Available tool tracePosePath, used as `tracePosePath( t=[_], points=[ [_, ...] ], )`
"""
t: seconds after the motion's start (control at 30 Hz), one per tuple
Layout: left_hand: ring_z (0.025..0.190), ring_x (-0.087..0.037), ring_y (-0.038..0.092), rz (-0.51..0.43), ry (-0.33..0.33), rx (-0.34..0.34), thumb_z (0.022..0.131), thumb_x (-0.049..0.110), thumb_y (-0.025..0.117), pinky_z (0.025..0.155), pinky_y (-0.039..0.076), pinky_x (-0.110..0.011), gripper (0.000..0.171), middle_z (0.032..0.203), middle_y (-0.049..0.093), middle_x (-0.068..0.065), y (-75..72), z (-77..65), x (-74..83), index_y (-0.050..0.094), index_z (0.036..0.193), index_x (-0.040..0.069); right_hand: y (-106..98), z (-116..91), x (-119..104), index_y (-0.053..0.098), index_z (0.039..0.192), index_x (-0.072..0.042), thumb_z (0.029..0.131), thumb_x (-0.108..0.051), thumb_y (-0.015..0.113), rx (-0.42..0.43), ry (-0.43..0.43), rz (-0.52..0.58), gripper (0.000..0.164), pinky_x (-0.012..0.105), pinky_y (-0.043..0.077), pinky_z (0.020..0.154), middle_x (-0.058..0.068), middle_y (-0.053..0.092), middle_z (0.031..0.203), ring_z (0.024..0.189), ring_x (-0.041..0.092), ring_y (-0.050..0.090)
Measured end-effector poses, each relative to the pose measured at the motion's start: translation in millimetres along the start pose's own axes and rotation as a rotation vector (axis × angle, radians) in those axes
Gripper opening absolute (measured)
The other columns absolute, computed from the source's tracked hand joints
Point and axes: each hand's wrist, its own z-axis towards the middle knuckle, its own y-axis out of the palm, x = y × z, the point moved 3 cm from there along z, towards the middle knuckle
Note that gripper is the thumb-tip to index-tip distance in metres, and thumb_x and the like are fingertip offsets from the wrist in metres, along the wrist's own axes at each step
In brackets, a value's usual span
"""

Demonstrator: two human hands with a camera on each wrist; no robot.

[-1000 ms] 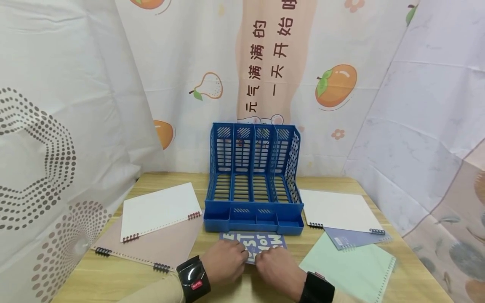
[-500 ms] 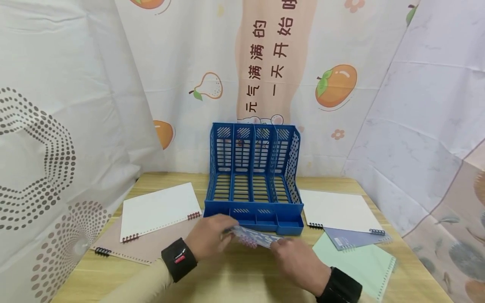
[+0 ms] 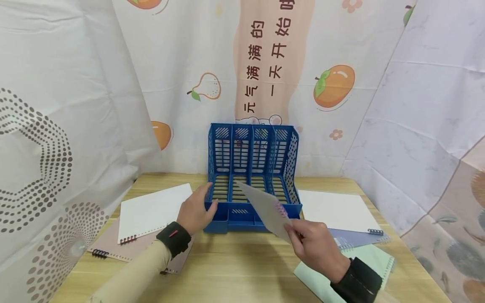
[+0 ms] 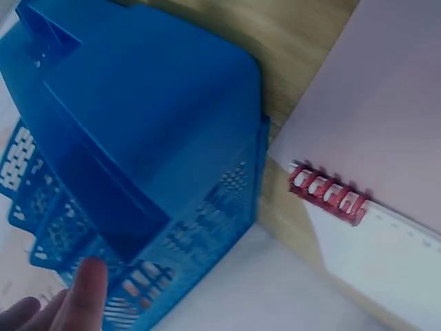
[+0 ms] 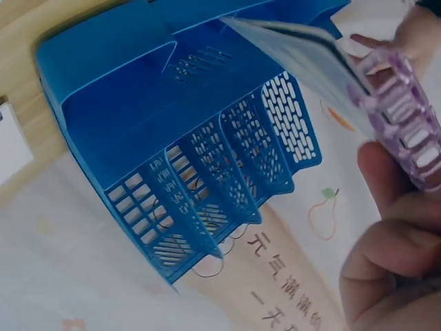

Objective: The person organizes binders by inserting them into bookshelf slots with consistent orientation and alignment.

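Note:
A small spiral notebook (image 3: 262, 208) with a purple binding is tilted up in front of the organizer, pinched at its near end by my right hand (image 3: 316, 248). In the right wrist view its purple coil (image 5: 406, 121) is beside my fingers. A blue file organizer (image 3: 244, 214) with upright dividers stands at the table's middle back. My left hand (image 3: 195, 211) is spread at the organizer's front left corner, thumb and fingers apart, holding nothing. Whether it touches the rim, I cannot tell. In the left wrist view the fingertips of that hand (image 4: 79, 300) appear near the organizer's side.
On the left, a white spiral notebook (image 3: 155, 210) overlaps a pinkish one (image 3: 110, 242). On the right lie a white notebook (image 3: 333, 210), a blue-violet one (image 3: 356, 236) and a pale green one (image 3: 373, 261). A patterned curtain (image 3: 182, 42) hangs behind the table.
The small notebook has risen from the table and turned on edge. My left hand has let go of it and moved up left to the organizer; my right hand moved right, holding it.

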Motion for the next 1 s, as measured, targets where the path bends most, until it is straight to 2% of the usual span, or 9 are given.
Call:
tracePosePath(
  t=[0.13, 0.23, 0.37, 0.47, 0.57, 0.67, 0.8, 0.9, 1.0],
  points=[
    [0.110, -0.034, 0.069, 0.006, -0.137, -0.032, 0.097, 0.027, 0.068, 0.087, 0.058, -0.052, 0.053, 0.131, 0.066, -0.020, 4.9, 9.5, -12.1, 0.055, 0.140, 0.000, -6.4, 3.6, 7.1, 0.075, 0.090, -0.005, 0.083, 0.006, 0.077, 0.120, 0.024, 0.050, 0.013, 0.010, 0.034, 0.042, 0.006, 0.074, 0.081, 0.055, -0.002, 0.051],
    [0.107, -0.034, 0.070, 0.019, -0.214, -0.058, 0.098, 0.030, 0.066, 0.082, 0.058, -0.052, 0.054, 0.130, 0.067, -0.020, 9.5, 17.5, -20.2, 0.054, 0.142, 0.000, -10.0, 6.2, 13.7, 0.077, 0.098, -0.001, 0.082, 0.006, 0.078, 0.211, 0.050, 0.064, 0.018, 0.012, 0.042, 0.045, 0.014, 0.077, 0.091, 0.062, 0.010, 0.068],
    [0.106, -0.037, 0.070, 0.027, -0.290, -0.086, 0.097, 0.030, 0.065, 0.082, 0.058, -0.053, 0.054, 0.128, 0.068, -0.021, 14.6, 26.3, -29.1, 0.055, 0.142, 0.000, -11.8, 9.9, 22.0, 0.077, 0.100, 0.002, 0.081, 0.006, 0.078, 0.306, 0.063, 0.038, 0.020, 0.013, 0.044, 0.046, 0.018, 0.077, 0.095, 0.069, 0.028, 0.076],
    [0.101, -0.038, 0.071, 0.030, -0.342, -0.111, 0.097, 0.030, 0.064, 0.079, 0.058, -0.053, 0.054, 0.120, 0.071, -0.021, 18.2, 30.0, -35.5, 0.056, 0.139, -0.002, -11.8, 13.4, 27.6, 0.077, 0.100, 0.002, 0.080, 0.007, 0.079, 0.367, 0.065, 0.004, 0.020, 0.011, 0.035, 0.044, 0.016, 0.077, 0.090, 0.061, 0.023, 0.072],
    [0.096, -0.038, 0.072, 0.041, -0.385, -0.141, 0.097, 0.030, 0.062, 0.077, 0.058, -0.052, 0.054, 0.113, 0.073, -0.022, 22.4, 31.8, -41.4, 0.058, 0.137, -0.005, -11.8, 18.1, 34.7, 0.078, 0.100, 0.001, 0.082, 0.005, 0.079, 0.410, 0.081, -0.022, 0.018, 0.012, 0.033, 0.043, 0.013, 0.077, 0.083, 0.054, 0.017, 0.066],
    [0.097, -0.040, 0.072, 0.048, -0.416, -0.162, 0.097, 0.029, 0.061, 0.079, 0.058, -0.053, 0.052, 0.113, 0.073, -0.025, 27.1, 32.7, -46.6, 0.061, 0.134, -0.007, -11.2, 23.5, 43.1, 0.077, 0.102, 0.002, 0.087, 0.002, 0.076, 0.427, 0.108, -0.052, 0.015, 0.012, 0.040, 0.047, 0.013, 0.076, 0.080, 0.054, 0.016, 0.065],
    [0.101, -0.041, 0.071, 0.031, -0.448, -0.169, 0.097, 0.027, 0.061, 0.083, 0.057, -0.054, 0.046, 0.116, 0.072, -0.024, 33.3, 34.6, -52.1, 0.067, 0.128, -0.006, -8.0, 31.1, 55.4, 0.074, 0.087, 0.002, 0.089, 0.000, 0.076, 0.465, 0.134, -0.078, 0.004, 0.014, 0.040, 0.045, 0.010, 0.071, 0.068, 0.048, 0.017, 0.061],
    [0.097, -0.038, 0.073, 0.001, -0.469, -0.171, 0.097, 0.024, 0.060, 0.082, 0.057, -0.053, 0.041, 0.115, 0.073, -0.022, 38.3, 35.8, -56.0, 0.070, 0.125, -0.005, -4.1, 36.0, 65.6, 0.069, 0.074, -0.001, 0.089, -0.002, 0.077, 0.501, 0.152, -0.085, 0.018, 0.015, 0.038, 0.043, 0.007, 0.066, 0.060, 0.044, 0.018, 0.059],
    [0.096, -0.036, 0.073, -0.034, -0.483, -0.165, 0.097, 0.019, 0.060, 0.081, 0.058, -0.052, 0.038, 0.114, 0.074, -0.021, 43.4, 36.9, -59.4, 0.070, 0.124, -0.005, 0.6, 38.8, 77.4, 0.066, 0.069, -0.002, 0.092, -0.005, 0.075, 0.518, 0.183, -0.086, 0.024, 0.017, 0.039, 0.043, 0.006, 0.066, 0.058, 0.044, 0.019, 0.060]
  ],
)
